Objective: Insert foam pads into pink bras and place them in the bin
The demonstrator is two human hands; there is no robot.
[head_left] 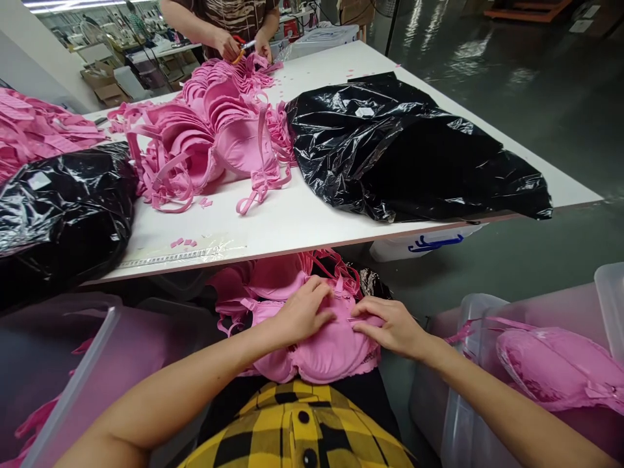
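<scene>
Both hands pinching a padded pink fabric bra in the lap

Left hand (305,312) and right hand (392,325) grip the padded pink fabric bra (326,351); glossy black plastic bag (404,156) at one o'clock on the desk (292,221).

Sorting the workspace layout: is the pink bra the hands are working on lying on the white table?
No, the pink bra rests on the person's lap below the table edge.

On the white table (302,221) lie two black plastic bags (414,156), while a co-worker's hands (227,45) hold scissors (241,49).

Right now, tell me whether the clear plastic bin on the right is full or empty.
Partly filled: the clear plastic bin holds pink padded bras lying below its rim. How deep they go cannot be told.
</scene>
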